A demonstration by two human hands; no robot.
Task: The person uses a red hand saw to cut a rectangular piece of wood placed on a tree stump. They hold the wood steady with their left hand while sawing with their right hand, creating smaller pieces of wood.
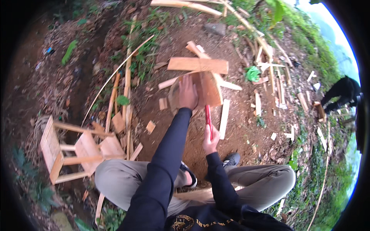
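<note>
A thick wooden block (212, 90), its top rounded and brown, stands on the dirt in front of me. My left hand (187, 93) lies flat on its left part with the fingers stretched out. My right hand (211, 140) is wrapped round a tool with a red handle (208, 115), which points away from me and meets the block's near edge. The tool's working end cannot be made out against the wood. Just beyond the block, a flat plank (198, 65) lies crosswise over other pieces of wood.
At my left knee a small wooden stool-like frame (83, 150) rests on its side. Long thin poles (128, 77) lie to the left. Offcuts (224, 119) and a green plastic scrap (253, 73) are scattered to the right. A person in dark clothes (343, 92) is at the far right.
</note>
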